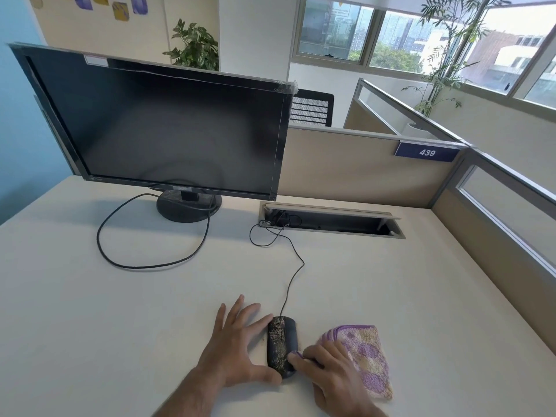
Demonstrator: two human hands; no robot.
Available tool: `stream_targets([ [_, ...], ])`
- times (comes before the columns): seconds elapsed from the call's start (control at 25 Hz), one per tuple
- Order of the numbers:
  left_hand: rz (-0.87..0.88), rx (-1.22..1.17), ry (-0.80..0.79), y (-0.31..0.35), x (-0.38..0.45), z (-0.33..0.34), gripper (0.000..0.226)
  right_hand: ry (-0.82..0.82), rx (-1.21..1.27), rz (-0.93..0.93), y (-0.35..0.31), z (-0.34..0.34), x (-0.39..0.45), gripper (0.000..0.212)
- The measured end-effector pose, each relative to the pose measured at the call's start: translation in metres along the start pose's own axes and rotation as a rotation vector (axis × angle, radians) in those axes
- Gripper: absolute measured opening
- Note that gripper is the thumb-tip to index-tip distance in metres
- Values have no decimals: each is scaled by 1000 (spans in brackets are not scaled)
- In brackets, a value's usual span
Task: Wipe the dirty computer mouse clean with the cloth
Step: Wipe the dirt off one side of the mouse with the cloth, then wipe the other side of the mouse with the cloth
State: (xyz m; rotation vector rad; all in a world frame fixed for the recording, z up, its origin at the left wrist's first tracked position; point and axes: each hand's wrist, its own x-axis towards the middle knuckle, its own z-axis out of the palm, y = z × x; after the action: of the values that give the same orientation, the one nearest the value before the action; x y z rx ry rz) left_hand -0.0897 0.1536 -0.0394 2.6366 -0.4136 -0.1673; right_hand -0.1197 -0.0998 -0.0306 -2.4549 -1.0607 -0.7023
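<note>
The fingers [237, 314] of the left hand [237, 353] are spread wide apart and lie flat on the desk [120, 326], with the index finger and the thumb touching the left flank and near end of the mouse [282, 347], bracing it rather than gripping it. The right hand [331, 371] has its fingers drawn together over a corner of the cloth [364, 356], pinning a purple edge against the mouse's right side; whether the thumb closes under the fabric cannot be told. The mouse sits low in the view, near the front edge of the desk, between the two hands, its cable [293, 281] running away to the cable slot [331, 221] beside the monitor [159, 124]. This looks like the very start of wiping: the speckled grime along the left half of the shell is untouched. The next move likely calls for drawing the cloth up over the domed top while the left hand keeps the body from sliding. The mouse is a smooth, hard, dark oval, so dirt should lift readily; the cloth is a soft, looped terry square in purple and tan, folded and limp, and would need bunching under the fingertips to press firmly.
</note>
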Motion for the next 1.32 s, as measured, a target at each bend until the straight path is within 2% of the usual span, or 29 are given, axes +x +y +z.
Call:
stream_targets([
  [0.28,4,-8,26,1,-1,0,131,-76,4,-141,-2,0,-14,23],
  [0.4,3,-8,18,2,-2,-2,131,-111,35,-150,-1,-5,-13,30],
  [0.52,13,8,-8,3,-3,-4,133,-40,137,23,4,-12,-9,37],
  [0.64,30,-18,10,2,-4,-5,135,148,356,343,4,-26,1,26],
  [0.72,41,-67,51,1,-6,-5,129,265,544,538,6,-38,9,18],
  [0.84,39,-262,194,7,-8,-6,110,344,808,750,9,-67,26,28],
  [0.96,72,-499,351,39,-5,-21,91,373,875,775,14,-106,44,40],
  [1.04,149,-657,390,71,2,-40,85,380,1069,766,13,-131,57,30],
  [1.12,232,-762,351,104,8,-62,82,362,1338,767,9,-148,67,21],
  [1.2,289,-803,231,130,12,-83,83,318,1495,758,2,-157,76,9],
  [1.32,285,-980,-30,148,16,-99,85,254,1622,731,-7,-159,86,20],
])
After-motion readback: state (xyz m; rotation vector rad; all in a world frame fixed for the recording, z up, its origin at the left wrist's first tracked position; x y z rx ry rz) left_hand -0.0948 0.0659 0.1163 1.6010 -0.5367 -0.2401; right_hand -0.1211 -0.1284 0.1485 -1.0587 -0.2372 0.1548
